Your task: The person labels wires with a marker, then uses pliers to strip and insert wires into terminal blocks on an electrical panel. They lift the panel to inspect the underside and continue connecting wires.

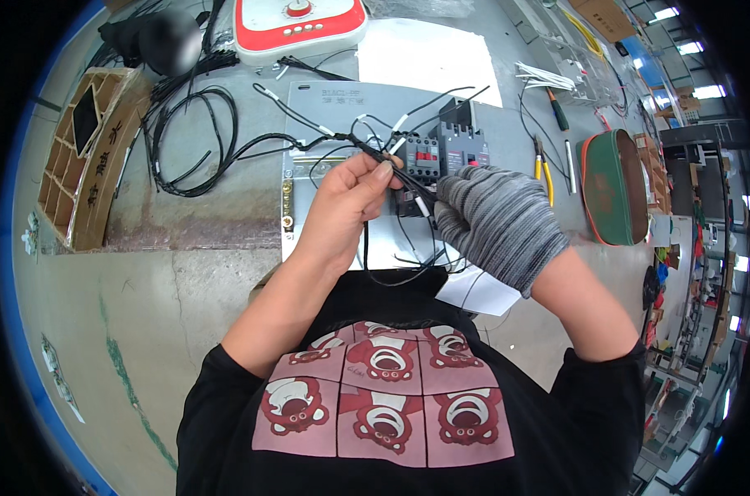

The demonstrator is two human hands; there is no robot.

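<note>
My bare left hand (352, 197) pinches a bundle of black wires (404, 178) between thumb and fingers. In a grey striped knit glove, my right hand (495, 217) closes round the same bundle a little to the right; its fingertips are partly hidden. White sleeves mark several wire ends that fan out from the bundle. Beneath lies a grey metal mounting plate (300, 240), with a contactor (422, 157) showing red parts and a dark grey circuit breaker (464, 147) on it. Brass terminals (288, 207) line the plate's left edge.
A coiled black cable (195, 188) runs left from the bundle. Farther left stands a cardboard compartment box (102, 178). A red-and-white device (300, 29) and white paper (424, 62) lie at the back. To the right are yellow-handled pliers (547, 178), a screwdriver (558, 112) and a green case (610, 186).
</note>
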